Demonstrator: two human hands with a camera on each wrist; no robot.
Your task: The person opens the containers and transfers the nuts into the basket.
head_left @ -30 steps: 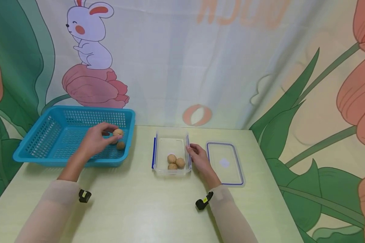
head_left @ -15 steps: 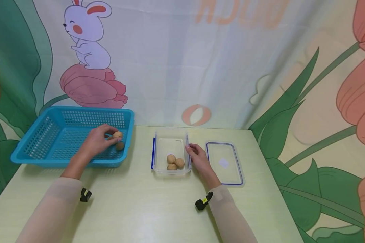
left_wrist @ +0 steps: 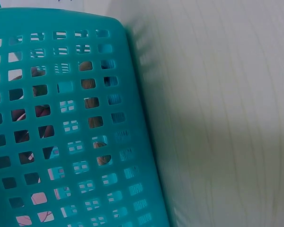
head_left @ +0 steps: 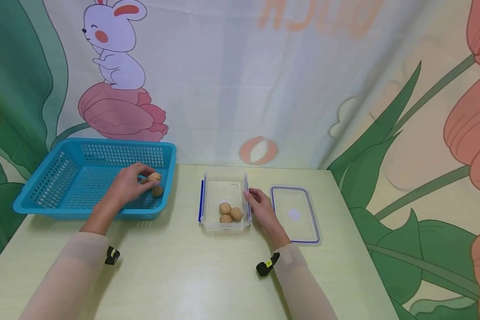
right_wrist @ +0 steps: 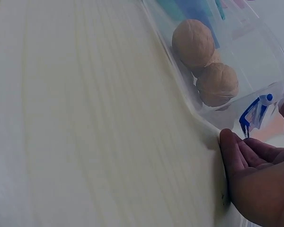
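Lettering [head_left: 294, 27]: orange, unreadable. Left hand [head_left: 130, 181]: pinching walnut [head_left: 154, 176], right end of blue basket [head_left: 124, 143]. Right hand [head_left: 261, 208]: pinching wall of clear box [head_left: 224, 191]. Boxed walnuts [head_left: 236, 214]: three, as earlier.

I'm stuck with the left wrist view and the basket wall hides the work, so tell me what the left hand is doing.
Observer: In the head view, the left hand pinches a walnut inside the basket, near its right end.
Operator: Report the right hand too; it's outside my picture.
Observer: It holds the box by its right side.
Operator: Now tell me what's in that box.
Observer: Three walnuts, bunched toward its near end.
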